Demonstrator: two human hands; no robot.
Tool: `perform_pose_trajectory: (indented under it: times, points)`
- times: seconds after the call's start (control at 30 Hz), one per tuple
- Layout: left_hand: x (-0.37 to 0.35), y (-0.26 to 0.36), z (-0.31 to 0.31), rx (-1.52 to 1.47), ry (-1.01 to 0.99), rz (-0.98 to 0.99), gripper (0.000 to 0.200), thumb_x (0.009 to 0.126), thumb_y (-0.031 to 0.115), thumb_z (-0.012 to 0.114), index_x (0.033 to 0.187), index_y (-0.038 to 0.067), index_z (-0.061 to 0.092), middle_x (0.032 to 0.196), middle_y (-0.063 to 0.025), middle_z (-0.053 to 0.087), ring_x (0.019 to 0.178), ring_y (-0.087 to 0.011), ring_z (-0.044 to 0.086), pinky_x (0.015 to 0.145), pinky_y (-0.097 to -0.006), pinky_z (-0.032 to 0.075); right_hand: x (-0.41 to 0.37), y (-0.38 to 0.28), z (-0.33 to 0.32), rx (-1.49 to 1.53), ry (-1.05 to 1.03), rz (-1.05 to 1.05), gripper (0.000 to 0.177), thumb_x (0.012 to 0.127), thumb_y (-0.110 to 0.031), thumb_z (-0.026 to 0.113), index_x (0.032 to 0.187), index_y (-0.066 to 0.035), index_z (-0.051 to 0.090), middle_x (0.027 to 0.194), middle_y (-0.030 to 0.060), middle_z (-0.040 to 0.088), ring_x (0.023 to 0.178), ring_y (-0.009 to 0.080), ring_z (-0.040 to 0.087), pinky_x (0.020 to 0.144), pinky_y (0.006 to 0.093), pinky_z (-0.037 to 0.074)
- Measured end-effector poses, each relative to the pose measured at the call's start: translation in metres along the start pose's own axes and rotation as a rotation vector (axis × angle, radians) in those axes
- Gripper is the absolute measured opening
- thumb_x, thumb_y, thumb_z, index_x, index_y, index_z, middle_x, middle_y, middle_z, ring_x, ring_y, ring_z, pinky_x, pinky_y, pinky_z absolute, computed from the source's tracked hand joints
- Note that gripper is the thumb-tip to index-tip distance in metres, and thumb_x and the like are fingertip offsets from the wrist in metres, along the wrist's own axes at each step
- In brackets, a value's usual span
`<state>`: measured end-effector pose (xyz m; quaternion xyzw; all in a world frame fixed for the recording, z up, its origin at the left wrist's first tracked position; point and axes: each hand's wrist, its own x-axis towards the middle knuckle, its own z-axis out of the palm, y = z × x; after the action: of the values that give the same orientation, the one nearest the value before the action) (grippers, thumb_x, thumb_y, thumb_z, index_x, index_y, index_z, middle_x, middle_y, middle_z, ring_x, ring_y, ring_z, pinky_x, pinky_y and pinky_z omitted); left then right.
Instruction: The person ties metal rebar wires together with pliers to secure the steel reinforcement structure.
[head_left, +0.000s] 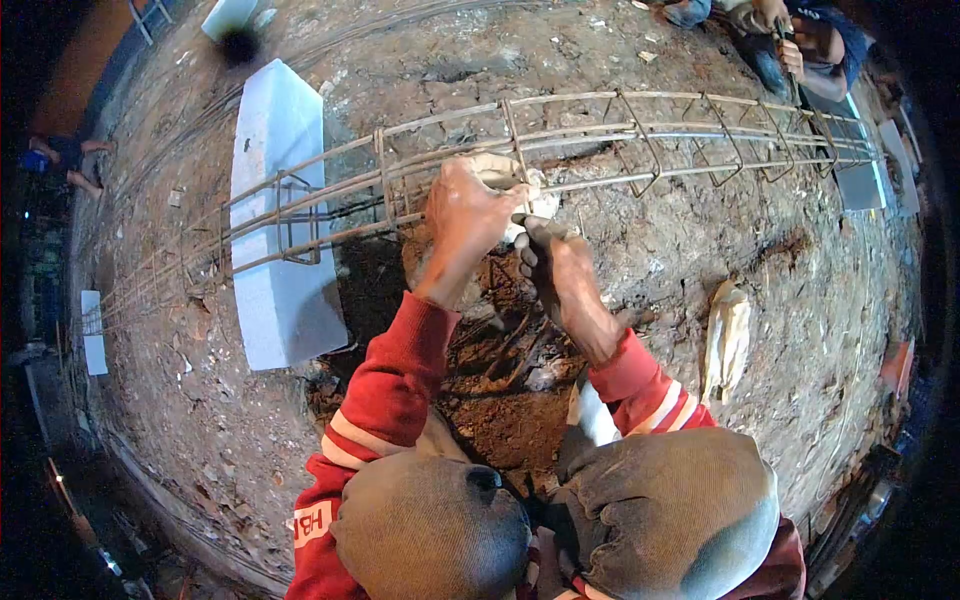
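A long rebar cage (590, 185) of parallel bars and square stirrups runs across the view, resting on a white block (285, 140). At its middle, beside a stirrup, my left hand (470, 205) has its fingers curled round the bars. Just right of it and lower, my right hand (560, 265) is closed with the fingertips near the same stirrup; what it pinches is too small to make out. A pale piece of material (543, 198) lies behind the fingertips.
A crumpled pale glove-like item (727, 340) lies on the ground at right. Another person (800, 45) crouches at upper right near a second block (860, 185). A person's limbs (75, 165) show at far left. Reddish dug soil (510, 430) lies between my knees.
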<state>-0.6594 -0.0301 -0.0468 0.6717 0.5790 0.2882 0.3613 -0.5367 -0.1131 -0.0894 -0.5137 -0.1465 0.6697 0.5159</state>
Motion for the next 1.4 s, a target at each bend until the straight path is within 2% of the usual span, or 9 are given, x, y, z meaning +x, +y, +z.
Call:
perform_pose_trajectory:
  times: [0.07, 0.23, 0.37, 0.5, 0.57, 0.83, 1.1, 1.3, 1.4]
  points:
    - [-0.005, 0.010, -0.001, 0.037, 0.120, 0.064, 0.023, 0.072, 0.011, 0.079, 0.093, 0.002, 0.075, 0.085, -0.0111, 0.075, 0.075, -0.0171, 0.070, 0.070, -0.0310, 0.054, -0.003, 0.004, 0.003, -0.010, 0.077, -0.082, 0.017, 0.097, -0.020, 0.059, 0.100, -0.004, 0.060, 0.070, -0.0021, 0.055, 0.053, 0.0071, 0.046, 0.046, 0.0234, 0.040]
    - [-0.002, 0.001, 0.003, -0.073, 0.002, -0.076, 0.031, 0.066, 0.023, 0.083, 0.092, 0.009, 0.075, 0.088, -0.0120, 0.074, 0.083, -0.0285, 0.070, 0.076, -0.0382, 0.053, -0.006, -0.006, 0.011, 0.089, 0.065, -0.003, 0.013, 0.097, -0.015, 0.057, 0.098, -0.002, 0.061, 0.068, -0.0011, 0.057, 0.050, 0.0074, 0.046, 0.046, 0.0227, 0.040]
    - [-0.005, -0.016, 0.017, 0.040, 0.159, -0.041, 0.034, 0.066, 0.029, 0.084, 0.086, 0.007, 0.070, 0.089, -0.0152, 0.069, 0.084, -0.0359, 0.066, 0.073, -0.0459, 0.051, -0.023, -0.040, -0.007, -0.593, 0.077, -0.291, 0.020, 0.091, -0.013, 0.059, 0.089, 0.005, 0.069, 0.064, 0.0035, 0.063, 0.053, 0.0084, 0.052, 0.046, 0.0264, 0.039]
    - [-0.013, -0.014, 0.024, 0.090, 0.232, -0.007, 0.030, 0.068, 0.030, 0.082, 0.088, 0.011, 0.071, 0.088, -0.0151, 0.069, 0.083, -0.0368, 0.066, 0.072, -0.0461, 0.051, -0.031, -0.093, -0.002, -1.275, 0.098, -0.644, 0.019, 0.089, -0.020, 0.062, 0.087, -0.004, 0.071, 0.077, 0.0211, 0.067, 0.072, 0.0410, 0.065, 0.063, 0.0454, 0.051]
    - [-0.015, -0.003, 0.011, 0.072, 0.157, 0.134, 0.027, 0.066, 0.026, 0.080, 0.087, 0.012, 0.072, 0.084, -0.0125, 0.071, 0.079, -0.0358, 0.067, 0.071, -0.0437, 0.052, -0.013, -0.103, -0.004, -1.368, 0.066, -0.871, 0.019, 0.089, -0.020, 0.063, 0.089, -0.003, 0.072, 0.077, 0.0210, 0.067, 0.073, 0.0404, 0.065, 0.066, 0.0457, 0.050]
    - [-0.019, 0.001, 0.023, 0.058, 0.302, 0.319, 0.019, 0.065, 0.018, 0.079, 0.077, 0.011, 0.068, 0.078, -0.0079, 0.070, 0.075, -0.0307, 0.067, 0.071, -0.0413, 0.048, 0.033, -0.119, 0.007, -1.255, -0.154, -0.654, 0.015, 0.082, -0.018, 0.071, 0.090, -0.005, 0.073, 0.077, 0.0161, 0.067, 0.071, 0.0352, 0.066, 0.067, 0.0437, 0.051]
    - [-0.023, -0.002, 0.029, -0.019, 0.372, 0.346, 0.018, 0.063, 0.015, 0.078, 0.075, 0.010, 0.066, 0.077, -0.0078, 0.068, 0.075, -0.0287, 0.066, 0.070, -0.0406, 0.047, 0.036, -0.104, -0.003, -1.522, -0.004, -1.286, 0.013, 0.079, -0.019, 0.075, 0.084, -0.007, 0.072, 0.080, 0.0119, 0.067, 0.076, 0.0358, 0.065, 0.067, 0.0432, 0.050]
    - [-0.022, -0.003, 0.029, -0.024, 0.331, 0.367, 0.018, 0.064, 0.015, 0.078, 0.076, 0.009, 0.065, 0.077, -0.0087, 0.068, 0.074, -0.0292, 0.066, 0.070, -0.0408, 0.047, 0.050, -0.111, -0.008, -1.608, -0.323, -0.768, 0.020, 0.089, -0.020, 0.061, 0.090, -0.002, 0.069, 0.076, 0.0224, 0.066, 0.074, 0.0409, 0.065, 0.065, 0.0466, 0.052]
    - [-0.023, -0.002, 0.026, 0.017, 0.396, 0.419, 0.016, 0.065, 0.016, 0.076, 0.076, 0.010, 0.066, 0.075, -0.0099, 0.066, 0.074, -0.0323, 0.065, 0.071, -0.0418, 0.047, -0.010, -0.097, 0.010, -1.562, -0.004, -1.090, 0.014, 0.088, -0.013, 0.063, 0.088, 0.000, 0.067, 0.074, 0.0210, 0.066, 0.069, 0.0389, 0.065, 0.067, 0.0463, 0.053]
